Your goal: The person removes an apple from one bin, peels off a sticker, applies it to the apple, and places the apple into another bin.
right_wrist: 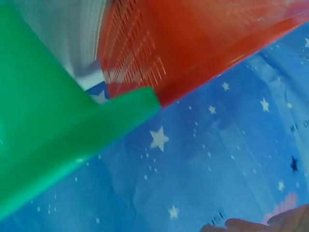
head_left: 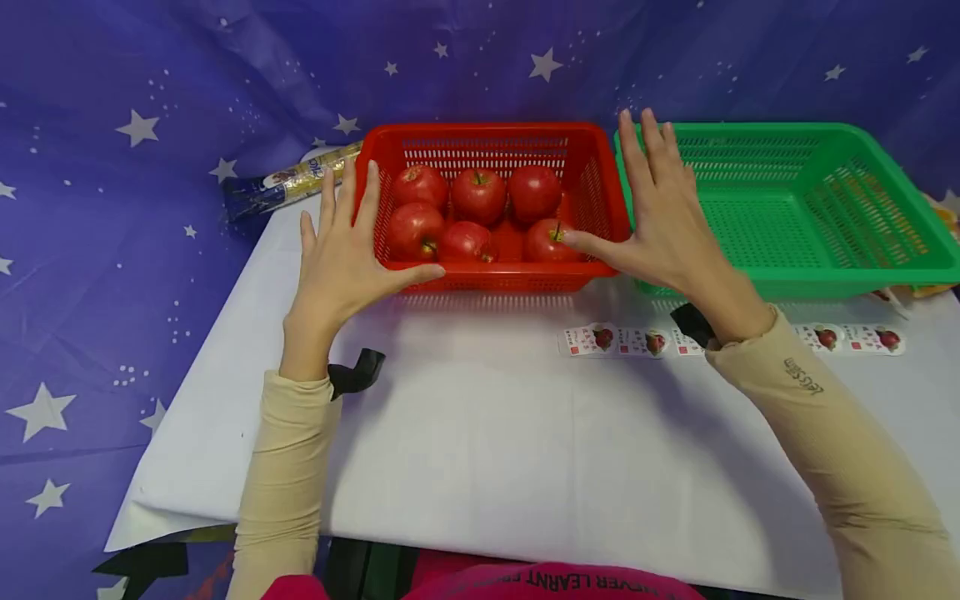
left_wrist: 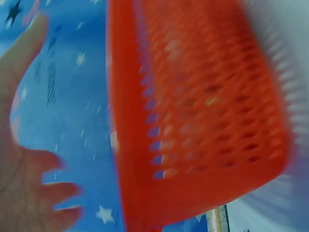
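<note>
A red plastic basket (head_left: pixel 495 277) stands at the back of the table with several red apples (head_left: pixel 478 197) inside. Over its left end my left hand (head_left: pixel 341 258) is spread, palm down, with straight fingers and nothing held. My right hand (head_left: pixel 660 208) is likewise spread between the red basket's right end and the green basket (head_left: pixel 772 287), its thumb overlapping an apple in the head view. The left wrist view shows the left hand (left_wrist: pixel 29 188) beside the perforated red wall (left_wrist: pixel 203 121). Only fingertips of the right hand (right_wrist: pixel 275 223) show in the right wrist view.
A strip of apple labels (head_left: pixel 600 340) lies on the white table (head_left: pixel 480 433) in front of the baskets. A blue and gold packet (head_left: pixel 292 182) is at the left behind the red basket. The starry blue cloth (head_left: pixel 465 58) hangs behind.
</note>
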The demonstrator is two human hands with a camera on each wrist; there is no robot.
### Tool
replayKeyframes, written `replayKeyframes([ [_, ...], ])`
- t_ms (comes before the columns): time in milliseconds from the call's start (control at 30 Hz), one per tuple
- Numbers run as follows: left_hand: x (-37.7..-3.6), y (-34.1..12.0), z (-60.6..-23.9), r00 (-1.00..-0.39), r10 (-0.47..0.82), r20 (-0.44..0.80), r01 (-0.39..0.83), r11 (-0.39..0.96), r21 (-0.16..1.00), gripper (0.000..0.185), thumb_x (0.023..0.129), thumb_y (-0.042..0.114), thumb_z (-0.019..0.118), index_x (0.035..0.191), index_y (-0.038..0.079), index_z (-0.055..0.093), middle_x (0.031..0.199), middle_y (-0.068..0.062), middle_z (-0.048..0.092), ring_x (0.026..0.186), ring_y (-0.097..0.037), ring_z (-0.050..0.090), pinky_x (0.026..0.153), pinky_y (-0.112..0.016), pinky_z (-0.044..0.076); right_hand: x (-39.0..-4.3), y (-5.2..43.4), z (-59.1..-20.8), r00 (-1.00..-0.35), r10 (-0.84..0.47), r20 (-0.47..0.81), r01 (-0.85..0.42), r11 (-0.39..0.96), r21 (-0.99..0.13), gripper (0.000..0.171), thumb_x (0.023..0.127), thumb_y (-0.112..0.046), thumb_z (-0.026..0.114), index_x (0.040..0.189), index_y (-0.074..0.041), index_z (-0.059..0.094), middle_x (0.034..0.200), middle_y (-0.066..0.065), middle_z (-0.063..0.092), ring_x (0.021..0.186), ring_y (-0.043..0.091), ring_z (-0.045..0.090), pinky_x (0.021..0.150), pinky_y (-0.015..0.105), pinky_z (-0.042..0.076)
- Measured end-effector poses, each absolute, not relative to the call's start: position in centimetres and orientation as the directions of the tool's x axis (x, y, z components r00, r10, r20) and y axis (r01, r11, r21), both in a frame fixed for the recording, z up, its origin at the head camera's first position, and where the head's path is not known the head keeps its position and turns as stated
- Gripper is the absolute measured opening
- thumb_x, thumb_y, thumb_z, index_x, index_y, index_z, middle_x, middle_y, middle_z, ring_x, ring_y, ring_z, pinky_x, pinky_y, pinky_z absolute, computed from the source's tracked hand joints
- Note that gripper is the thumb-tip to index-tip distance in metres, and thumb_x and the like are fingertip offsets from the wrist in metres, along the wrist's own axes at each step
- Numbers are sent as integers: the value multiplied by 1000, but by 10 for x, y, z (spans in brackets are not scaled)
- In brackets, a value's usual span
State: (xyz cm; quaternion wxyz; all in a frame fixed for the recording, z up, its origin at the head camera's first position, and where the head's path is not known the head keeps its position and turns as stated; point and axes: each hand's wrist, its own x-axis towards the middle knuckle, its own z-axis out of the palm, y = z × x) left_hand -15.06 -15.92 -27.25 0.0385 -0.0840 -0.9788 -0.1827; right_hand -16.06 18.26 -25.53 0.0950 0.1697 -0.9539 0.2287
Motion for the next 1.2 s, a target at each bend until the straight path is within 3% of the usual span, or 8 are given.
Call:
replayKeyframes([
  [167,-168,-174,-269,-985,140,-102,86,907,412,136,64,78,66,153,10,-12,160,-5,-17,149,-22,-16,119,-56,6,-192,165,-249,-946,-319,62,-303,796,-524,115,81,-60,63,149,-28,-25,159,-5,-21,147,24,-21,116,60,-3],
  [267,-175,-179,-269,-967,166,-194,68,899,432,133,67,71,71,153,3,-3,161,-16,-9,150,-30,-9,119,-54,10,-208,152,-244,-930,-347,-123,-237,819,-522,120,82,-61,62,145,-22,-32,159,2,-21,148,31,-13,117,60,2],
  [400,-180,-179,-268,-952,188,-240,64,893,446,127,70,67,71,153,0,2,160,-22,-4,149,-36,-2,118,-57,12,-228,140,-235,-839,-338,-426,-189,916,-354,122,82,-66,57,145,-10,-31,161,15,-11,148,39,6,118,56,13],
  [533,-181,-179,-268,-951,195,-239,67,887,457,128,69,69,70,153,-2,4,160,-22,-2,149,-37,-1,117,-58,13,-239,129,-242,-713,-304,-632,-267,951,-157,102,89,-55,54,153,-2,-5,160,20,12,145,38,20,118,53,19],
  [667,-179,-181,-270,-951,201,-235,74,885,459,127,69,68,71,153,-1,7,160,-23,2,148,-39,2,115,-61,16,-239,120,-263,-719,-306,-624,-313,944,-103,73,89,-34,57,148,-2,27,140,22,43,125,33,42,109,47,35],
  [900,-175,-184,-278,-950,183,-252,50,888,457,128,69,69,70,152,-4,6,160,-24,-1,148,-40,2,114,-64,15,-235,119,-295,-788,-400,-469,-346,917,-200,69,88,-12,57,150,-9,27,124,26,55,112,36,52,102,47,43],
  [1033,-175,-183,-280,-948,177,-266,39,890,454,129,70,69,70,152,-5,3,160,-23,-5,148,-40,1,114,-63,14,-232,124,-296,-823,-457,-337,-382,885,-268,70,84,-18,68,146,-9,37,124,25,58,115,39,52,101,50,45],
  [1200,-177,-182,-275,-946,174,-272,37,895,445,130,70,69,70,152,-3,1,160,-22,-7,148,-39,-1,115,-61,14,-225,132,-276,-863,-461,-206,-376,859,-347,86,77,-36,77,148,-12,35,130,20,56,119,38,49,97,51,47],
])
